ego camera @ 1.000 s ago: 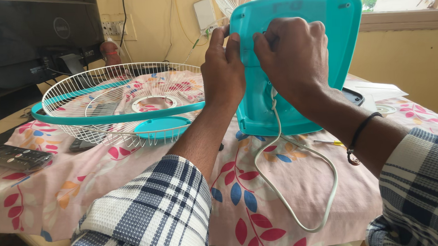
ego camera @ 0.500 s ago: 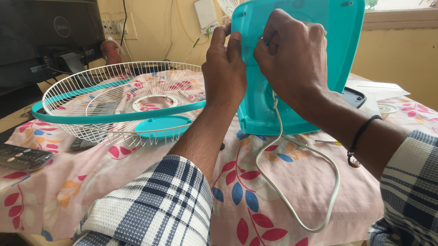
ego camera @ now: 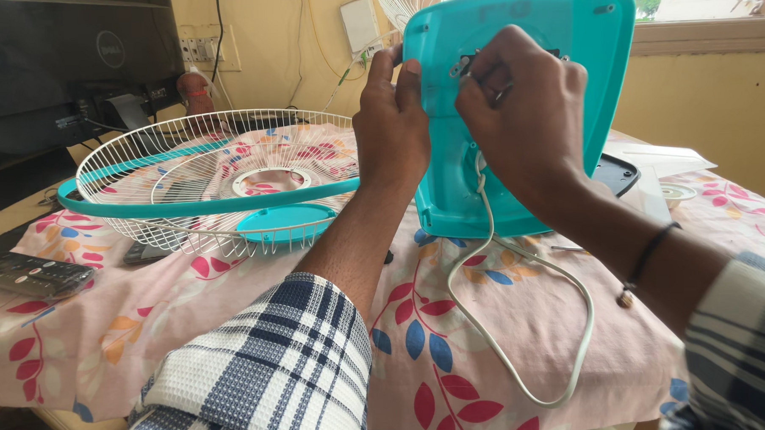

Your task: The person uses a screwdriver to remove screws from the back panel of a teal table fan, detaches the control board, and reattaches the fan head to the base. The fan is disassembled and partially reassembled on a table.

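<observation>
Wire guard (ego camera: 211, 174) beside base (ego camera: 556, 82) — cord (ego camera: 522, 320) trailing

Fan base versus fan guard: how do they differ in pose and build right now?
The fan base is tipped up on edge, while the fan guard lies flat on the flowered tablecloth. The fan base is a solid plastic panel; the fan guard is an open white wire cage with a rim band. The left hand and right hand are on the fan base; nothing touches the fan guard. A white cord trails from the fan base only. Both carry the same turquoise colour.
</observation>
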